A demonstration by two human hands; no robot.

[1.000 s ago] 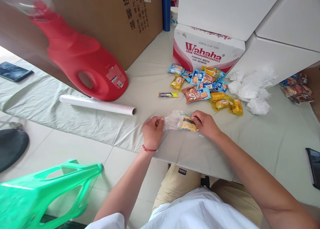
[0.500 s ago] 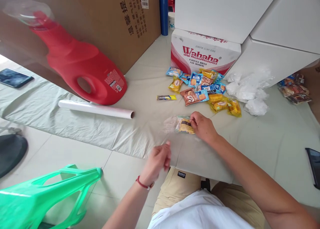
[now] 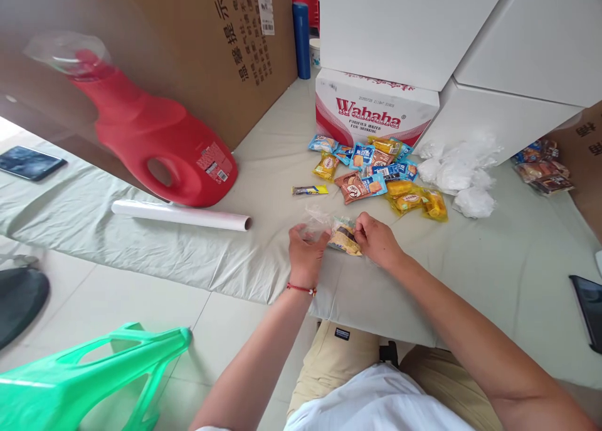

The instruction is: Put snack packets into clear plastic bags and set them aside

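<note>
A clear plastic bag point(image 3: 318, 215) with a yellowish snack packet point(image 3: 345, 239) inside lies near the front of the covered table. My right hand point(image 3: 379, 240) pinches the bag's right end, fingers closed. At the other end, my left hand point(image 3: 306, 253) has its thumb and fingers curved around the loose, crumpled plastic, the thumb close to the packet. A thin yellow and dark stick packet point(image 3: 309, 191) lies just beyond. Farther back is a pile of blue, brown and yellow snack packets point(image 3: 361, 186).
Crumpled clear bags point(image 3: 454, 174) lie right of the pile, before a Wahaha carton point(image 3: 376, 112). A white roll point(image 3: 181, 215) and a red jug point(image 3: 162, 139) stand left. Phones lie at far left point(image 3: 31, 162) and right point(image 3: 587, 308). A green stool point(image 3: 89, 381) is on the floor.
My left hand has moved up and forward to the loose end of the bag. The plastic there now stands up more, and the packet has tilted slightly. My right hand keeps its pinch.
</note>
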